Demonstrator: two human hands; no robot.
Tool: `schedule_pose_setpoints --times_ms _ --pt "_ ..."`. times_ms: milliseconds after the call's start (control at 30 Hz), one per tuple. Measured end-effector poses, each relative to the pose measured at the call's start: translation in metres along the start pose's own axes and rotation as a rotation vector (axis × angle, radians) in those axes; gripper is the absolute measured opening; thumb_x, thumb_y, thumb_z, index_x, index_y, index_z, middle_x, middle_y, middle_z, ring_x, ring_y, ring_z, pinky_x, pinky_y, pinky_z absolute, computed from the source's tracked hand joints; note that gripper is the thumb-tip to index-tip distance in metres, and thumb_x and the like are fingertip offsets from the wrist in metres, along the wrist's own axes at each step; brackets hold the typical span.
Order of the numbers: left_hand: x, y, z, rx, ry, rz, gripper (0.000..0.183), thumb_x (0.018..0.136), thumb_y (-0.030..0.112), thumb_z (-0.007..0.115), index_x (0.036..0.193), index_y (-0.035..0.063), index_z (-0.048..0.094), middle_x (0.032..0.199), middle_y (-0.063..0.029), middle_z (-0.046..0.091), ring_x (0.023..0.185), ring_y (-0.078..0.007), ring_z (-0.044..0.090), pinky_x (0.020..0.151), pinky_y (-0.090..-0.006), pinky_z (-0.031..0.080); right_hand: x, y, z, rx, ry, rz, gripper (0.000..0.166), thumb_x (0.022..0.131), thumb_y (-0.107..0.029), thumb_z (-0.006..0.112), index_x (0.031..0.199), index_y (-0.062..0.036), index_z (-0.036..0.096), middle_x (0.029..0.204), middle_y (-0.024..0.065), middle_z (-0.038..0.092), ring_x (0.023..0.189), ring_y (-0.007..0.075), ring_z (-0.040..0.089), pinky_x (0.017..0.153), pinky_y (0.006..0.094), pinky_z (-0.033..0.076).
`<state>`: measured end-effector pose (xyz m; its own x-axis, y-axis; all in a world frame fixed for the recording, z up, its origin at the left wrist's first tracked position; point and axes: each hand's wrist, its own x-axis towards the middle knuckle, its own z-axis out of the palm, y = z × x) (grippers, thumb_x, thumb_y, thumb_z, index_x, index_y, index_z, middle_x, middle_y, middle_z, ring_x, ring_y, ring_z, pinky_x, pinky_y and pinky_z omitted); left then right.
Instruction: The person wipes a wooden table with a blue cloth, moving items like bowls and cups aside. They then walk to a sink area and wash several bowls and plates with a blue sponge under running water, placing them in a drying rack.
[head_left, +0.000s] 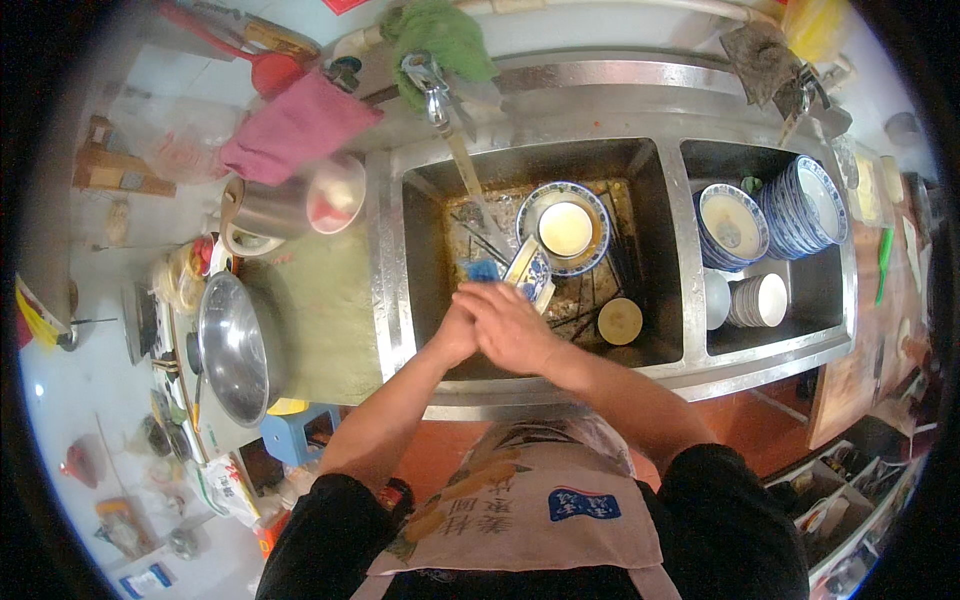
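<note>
My left hand (456, 331) and my right hand (514, 324) meet over the front of the left steel sink basin (660, 300), the right one overlapping the left. Just beyond the right hand's fingers is a tilted blue-and-white bowl (529, 271), which that hand appears to grip. A blue cloth or sponge (481, 270) shows past my fingertips; which hand touches it is hidden. Water pours from the faucet (426, 75) beside the bowl. Deeper in the basin, a small bowl (565, 229) sits inside a patterned bowl (531, 202). Another small bowl (620, 321) and several chopsticks (616, 247) lie nearby.
In the right basin stand stacked patterned bowls (806, 202), another patterned stack (731, 225) and small stacked bowls (765, 301). A large metal bowl (236, 349) and a steel pot (262, 206) flank the left counter (330, 315). Below is a blue stool (292, 435).
</note>
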<state>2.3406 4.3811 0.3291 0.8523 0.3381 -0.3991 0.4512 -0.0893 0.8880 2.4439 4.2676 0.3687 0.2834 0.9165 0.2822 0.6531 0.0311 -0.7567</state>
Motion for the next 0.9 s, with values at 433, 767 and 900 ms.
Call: schedule_pose_setpoints --times_ms 433,767,900 --pt "0.003 -0.005 0.010 -0.446 0.163 -0.212 0.019 0.089 0.000 0.055 0.107 -0.0027 0.062 0.094 -0.0040 0.065 0.080 -0.0087 0.056 0.072 -0.0246 0.046 0.026 0.105 0.019 0.402 0.122 0.769 0.044 0.082 -0.023 0.061 0.117 0.0033 0.056 0.123 0.0263 0.054 0.114 0.0385 0.053 0.096 0.0410 0.042" --pt "0.001 0.019 0.003 -0.385 0.222 -0.213 0.020 0.088 -0.002 0.056 0.107 -0.0014 0.063 0.092 -0.0026 0.065 0.076 -0.0086 0.055 0.070 -0.0244 0.046 0.036 0.154 0.028 0.870 0.051 1.045 0.027 0.087 -0.017 0.053 0.105 0.0008 0.062 0.097 0.0168 0.065 0.080 0.0285 0.065 0.073 0.0382 0.052" --pt "0.010 0.023 0.010 -0.358 0.145 -0.124 0.021 0.090 -0.001 0.055 0.109 -0.0015 0.063 0.091 -0.0021 0.065 0.076 -0.0087 0.056 0.071 -0.0239 0.046 0.040 0.201 0.034 1.153 0.137 1.104 0.030 0.087 -0.024 0.055 0.098 0.0034 0.062 0.086 0.0136 0.065 0.070 0.0253 0.064 0.064 0.0374 0.052"
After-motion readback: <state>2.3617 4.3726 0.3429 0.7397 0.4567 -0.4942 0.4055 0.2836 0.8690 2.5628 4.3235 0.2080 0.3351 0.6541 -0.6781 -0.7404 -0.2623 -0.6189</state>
